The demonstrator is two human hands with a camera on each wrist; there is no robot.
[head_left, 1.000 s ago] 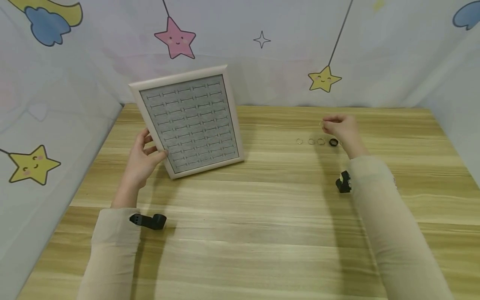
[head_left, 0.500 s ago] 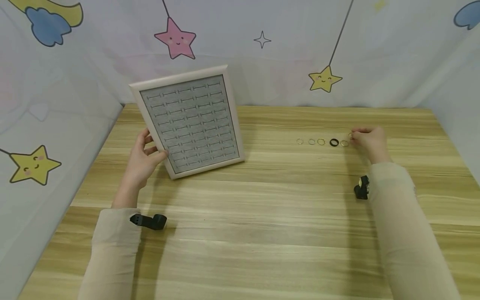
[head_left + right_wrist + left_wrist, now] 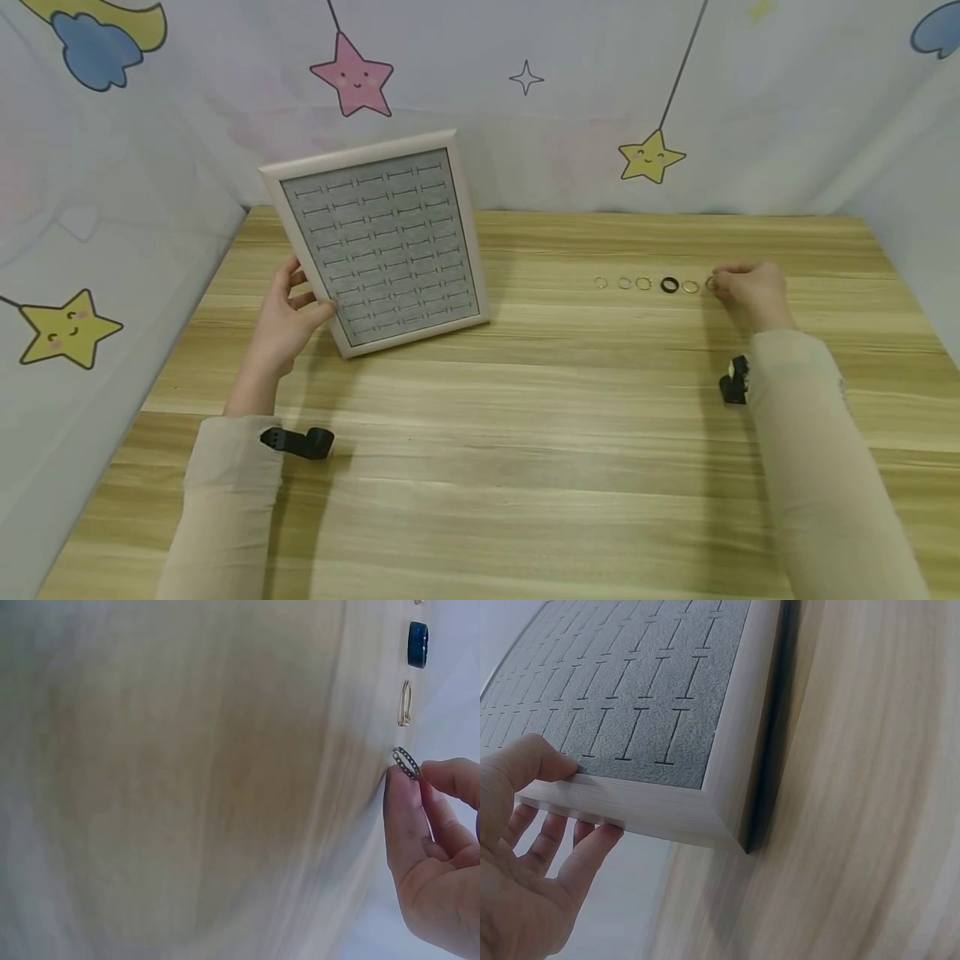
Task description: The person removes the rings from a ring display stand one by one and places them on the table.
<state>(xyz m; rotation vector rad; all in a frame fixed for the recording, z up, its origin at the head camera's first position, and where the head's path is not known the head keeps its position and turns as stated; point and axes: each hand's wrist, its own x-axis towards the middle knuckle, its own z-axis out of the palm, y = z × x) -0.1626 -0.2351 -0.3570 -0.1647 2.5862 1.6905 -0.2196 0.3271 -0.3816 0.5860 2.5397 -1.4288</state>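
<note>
My left hand (image 3: pixel 281 329) grips the left edge of a pale wooden-framed ring display board (image 3: pixel 416 335), thumb on the front and fingers behind. The board leans back, its lower right corner at the tabletop, and its grey padded insert (image 3: pixel 649 712) has rows of slits with no rings in them. At the right end of a row of rings, my right hand (image 3: pixel 759 296) pinches a dark, beaded-looking ring (image 3: pixel 406 763) between thumb and fingers, low at the table. Beside it lie a gold ring (image 3: pixel 409 705) and a wide black ring (image 3: pixel 663 286), bluish in the right wrist view.
Farther left in the same row are several thin rings, among them a gold one (image 3: pixel 638 284). The wood-grain table (image 3: pixel 510 467) reaches back to a pale curtain (image 3: pixel 480 167) printed with stars. Wrist cameras (image 3: pixel 318 443) sit at both cuffs.
My right hand has moved rightward from behind the black ring, carrying the pinched ring, then lowered it at the row's right end. The left hand and board have stayed still.
</note>
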